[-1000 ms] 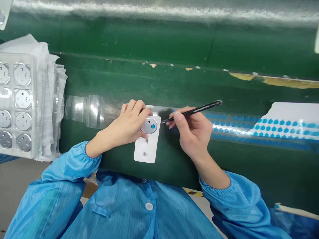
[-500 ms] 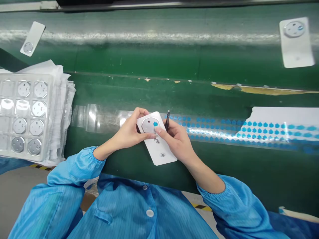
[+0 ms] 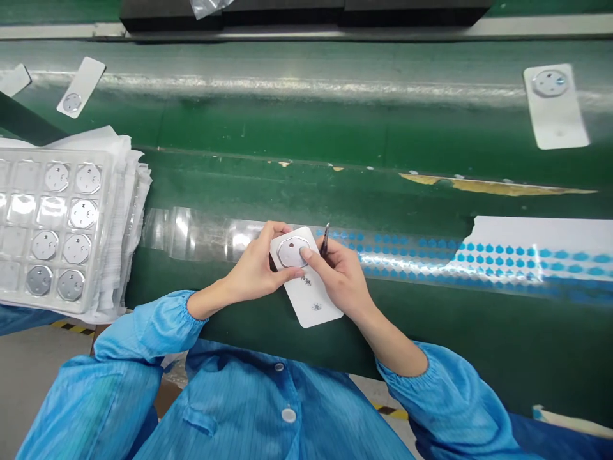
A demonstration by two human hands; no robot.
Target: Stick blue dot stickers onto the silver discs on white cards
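A white card [image 3: 313, 300] with rounded corners and a silvery octagonal disc [image 3: 290, 252] at its upper end is held above the green surface. My left hand [image 3: 258, 268] grips the card by its left edge, thumb on its face. The thumb of my right hand [image 3: 342, 275] presses on the right side of the disc and hides what lies under it. Dark tweezers [image 3: 325, 239] stick up between the fingers of my right hand. Behind my hands runs a clear strip with rows of blue dots [image 3: 407, 255].
At the left a clear tray [image 3: 106, 236] of silvery discs lies on stacked white sheets [image 3: 127, 223]. More cards [image 3: 82, 86] lie at the back left, and another [image 3: 559, 121] at the back right. White paper [image 3: 541, 230] is under the strip's right part.
The view has tilted up a little, showing black blocks at the back. My right thumb has moved onto the blue piece on the disc, which is now hidden.
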